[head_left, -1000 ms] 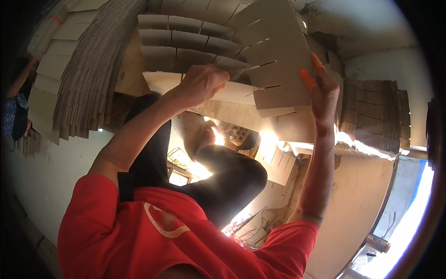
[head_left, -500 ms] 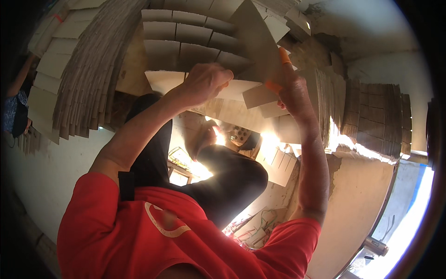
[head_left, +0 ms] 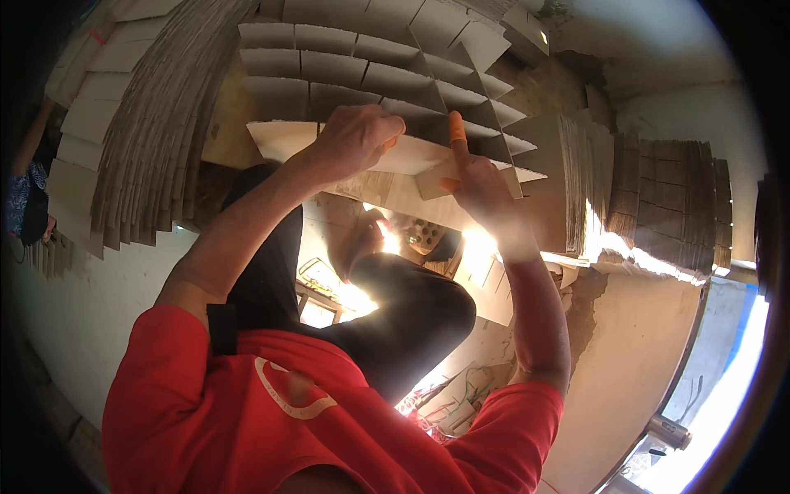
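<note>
Several long slotted cardboard strips [head_left: 333, 62] stand in rows in front of me. One crosswise cardboard strip [head_left: 496, 111] runs through their right part, forming a grid. My left hand [head_left: 358, 142] is closed at the nearest cardboard strip [head_left: 284, 140], its fingertips pinched at the upper edge and partly hidden. Orange covering shows on a finger there. My right hand [head_left: 484, 188] is beside the crosswise strip, over the right end of the near rows. Its index finger, in an orange finger cot [head_left: 456, 127], is stretched out and apart from the thumb.
Tall stacks of cardboard strips [head_left: 177, 107] stand at the left, with more bundled stacks [head_left: 662, 198] at the right. Below the board [head_left: 395, 188] are my bent legs [head_left: 411, 309]. Another person's arm [head_left: 31, 144] shows at the far left edge.
The strip my right hand held up at a slant now sits crosswise among the rows. My right hand has released it and moved left and slightly down. My left hand has barely moved.
</note>
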A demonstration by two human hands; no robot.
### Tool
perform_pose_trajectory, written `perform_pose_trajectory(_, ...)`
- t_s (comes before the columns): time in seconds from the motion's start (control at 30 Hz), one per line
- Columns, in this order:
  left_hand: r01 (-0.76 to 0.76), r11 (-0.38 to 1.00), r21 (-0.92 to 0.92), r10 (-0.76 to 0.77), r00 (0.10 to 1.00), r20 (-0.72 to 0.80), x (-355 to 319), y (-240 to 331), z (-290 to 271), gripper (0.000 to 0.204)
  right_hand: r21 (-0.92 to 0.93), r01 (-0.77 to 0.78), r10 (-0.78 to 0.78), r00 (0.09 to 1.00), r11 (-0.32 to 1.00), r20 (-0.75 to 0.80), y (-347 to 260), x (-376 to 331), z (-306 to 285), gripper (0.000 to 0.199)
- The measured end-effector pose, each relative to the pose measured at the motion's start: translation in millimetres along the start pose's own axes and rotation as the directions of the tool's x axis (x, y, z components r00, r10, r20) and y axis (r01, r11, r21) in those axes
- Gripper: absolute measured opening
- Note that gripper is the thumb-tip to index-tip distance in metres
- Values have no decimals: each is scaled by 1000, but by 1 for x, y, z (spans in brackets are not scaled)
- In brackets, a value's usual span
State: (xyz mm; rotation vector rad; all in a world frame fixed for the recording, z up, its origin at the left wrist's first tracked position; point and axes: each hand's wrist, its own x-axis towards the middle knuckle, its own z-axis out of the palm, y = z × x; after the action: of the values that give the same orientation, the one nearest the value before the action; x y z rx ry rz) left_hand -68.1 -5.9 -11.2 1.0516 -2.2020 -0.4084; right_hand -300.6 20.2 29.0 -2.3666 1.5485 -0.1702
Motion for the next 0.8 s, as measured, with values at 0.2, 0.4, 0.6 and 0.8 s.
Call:
perform_pose_trajectory(0.2,-83,997,8,83,991,-105,-6,9,-14,27,-252,-197,4,795,948,-607,52,-25,-18,43)
perform_pose_trajectory(0.4,-106,991,76,115,986,-123,-21,10,-36,37,-385,-715,452,680,583,-577,117,-88,-30,51)
perform_pose_trajectory(0.6,-68,993,93,77,993,-90,-27,8,-43,35,-284,-575,397,774,767,-493,165,-110,-26,51)
perform_pose_trajectory(0.8,-39,996,86,47,995,-92,-31,5,-45,32,-265,-656,455,709,707,-540,160,-102,-33,32)
